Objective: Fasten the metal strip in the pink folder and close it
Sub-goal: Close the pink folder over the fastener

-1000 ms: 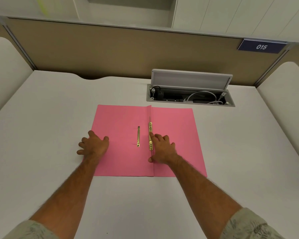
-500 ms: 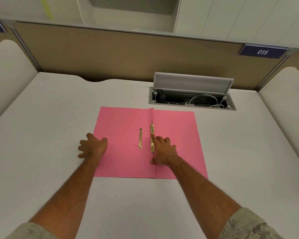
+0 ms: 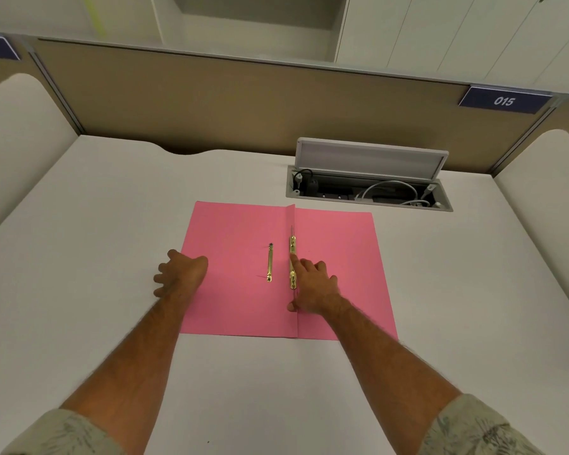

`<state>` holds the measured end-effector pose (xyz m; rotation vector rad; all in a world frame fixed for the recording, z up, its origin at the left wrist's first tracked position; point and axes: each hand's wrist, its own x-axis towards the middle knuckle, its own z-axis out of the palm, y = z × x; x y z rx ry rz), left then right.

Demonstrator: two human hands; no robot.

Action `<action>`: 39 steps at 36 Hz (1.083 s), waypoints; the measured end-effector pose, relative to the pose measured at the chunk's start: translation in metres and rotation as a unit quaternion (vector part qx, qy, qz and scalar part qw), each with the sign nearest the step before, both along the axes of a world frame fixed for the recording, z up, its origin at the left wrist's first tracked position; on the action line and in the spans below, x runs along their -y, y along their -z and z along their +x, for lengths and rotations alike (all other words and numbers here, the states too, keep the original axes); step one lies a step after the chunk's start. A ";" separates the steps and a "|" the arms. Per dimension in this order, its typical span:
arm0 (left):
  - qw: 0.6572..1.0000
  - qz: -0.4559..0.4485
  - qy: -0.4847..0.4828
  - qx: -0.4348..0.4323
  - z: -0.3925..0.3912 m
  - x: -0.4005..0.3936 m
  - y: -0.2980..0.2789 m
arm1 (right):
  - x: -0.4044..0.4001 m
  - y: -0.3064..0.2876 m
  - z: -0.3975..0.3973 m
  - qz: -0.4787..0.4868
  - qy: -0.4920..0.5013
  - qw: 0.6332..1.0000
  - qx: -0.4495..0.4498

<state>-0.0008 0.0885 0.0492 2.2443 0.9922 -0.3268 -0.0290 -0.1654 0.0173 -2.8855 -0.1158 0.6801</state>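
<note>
Pressing flat-fingered, the right hand (image 3: pixel 312 287) pins the fastener (image 3: pixel 292 262) mid-frame; left hand (image 3: pixel 183 274), fingers loosely spread, steadies the pink folder (image 3: pixel 240 303); the loose strip (image 3: pixel 269 262) probably needs careful lining up.

Right hand (image 3: pixel 312 287) hides part of the pink folder (image 3: pixel 237 307).

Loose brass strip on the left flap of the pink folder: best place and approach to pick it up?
Judging by its pose, pinch the loose brass strip across its narrow width near mid-length, from straight above. It lies flat on the pink folder, long axis pointing away from the person, so only its thin long edges offer purchase. The left hand rests at the folder's left edge; the right hand is on the spine fastener.
</note>
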 end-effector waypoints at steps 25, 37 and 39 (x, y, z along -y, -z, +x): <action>0.999 0.037 0.002 -0.023 -0.013 -0.009 0.008 | 0.000 0.000 -0.001 0.002 0.006 1.000 0.004; 0.999 0.045 -0.017 0.024 -0.002 -0.024 -0.016 | 0.001 -0.006 -0.002 0.018 0.016 1.000 0.003; 0.998 0.046 -0.009 0.034 0.001 -0.026 -0.025 | 0.001 -0.007 -0.003 0.024 0.016 1.000 0.002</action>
